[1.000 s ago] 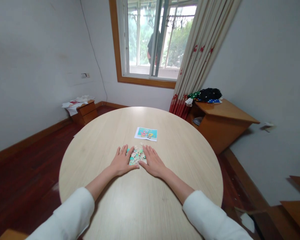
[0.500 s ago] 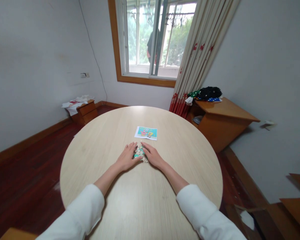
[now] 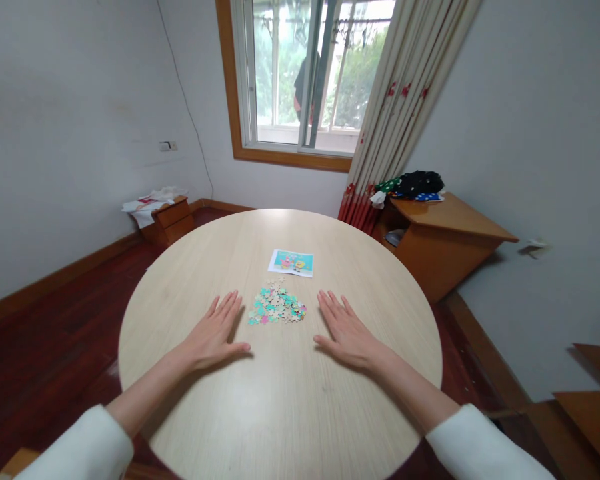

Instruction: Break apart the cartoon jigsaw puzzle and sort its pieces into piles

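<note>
A loose pile of small jigsaw puzzle pieces [image 3: 276, 305], turquoise, pink and pale, lies on the round table [image 3: 280, 413]. To the left of the pile is my left hand [image 3: 214, 335], fingers stretched and thumb pointing inward, holding nothing. My right hand [image 3: 345, 333] is on the other side, its fingers spread and nothing in it. Both hands are apart from the pieces, palms down; whether they touch the tabletop I cannot tell. Just beyond the pile lies a picture sheet [image 3: 292, 263] with pink and yellow cartoon figures on turquoise.
Behind the table at right, a wooden cabinet [image 3: 450, 233] bears a heap of dark and patterned cloth [image 3: 420, 185]. A small drawer unit [image 3: 173, 221] with papers or cloth on top stands at back left. A long curtain [image 3: 380, 133] hangs beside the window [image 3: 280, 80].
My hands have moved apart, left and right, away from the puzzle pieces they were cupped around. The pile now shows fully and is spread wider.
</note>
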